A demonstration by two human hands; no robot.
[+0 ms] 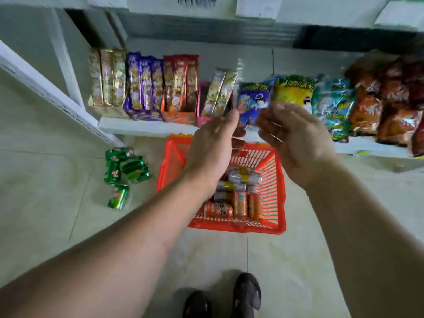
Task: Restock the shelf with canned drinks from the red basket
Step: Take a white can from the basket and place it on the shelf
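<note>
**Both hands empty over the basket, cans still to go**

My left hand point(212, 143) and right hand point(296, 138) hang side by side above the far end of the red basket point(278, 198), fingers loose and stretched toward the shelf point(146, 128). Neither holds anything that I can see.

The cans point(238, 193) are still in the basket on the floor, right in front of my shoes point(246, 292): orange ones lying at the near end, paler ones piled behind them, partly under my left wrist. A cluster of green cans point(126, 171) lies on the tiles to the left of the basket, apart from it. I see no canned drink on the shelf itself, so by my reckoning the restocking is barely begun; everything in the basket is left to place, and perhaps the green ones too.

The low shelf is packed. Boxed snack bars point(142, 86) fill its left part, and snack bags point(339, 104) crowd the right. The only slack looks to be just ahead of my fingers, between the leaning bars and the blue bag, and it is narrow. The shelf's front lip sits just beyond the basket's far rim, and a board above point(206, 31) overhangs it, so I would reach in low. The floor around the basket is open on my right.
</note>
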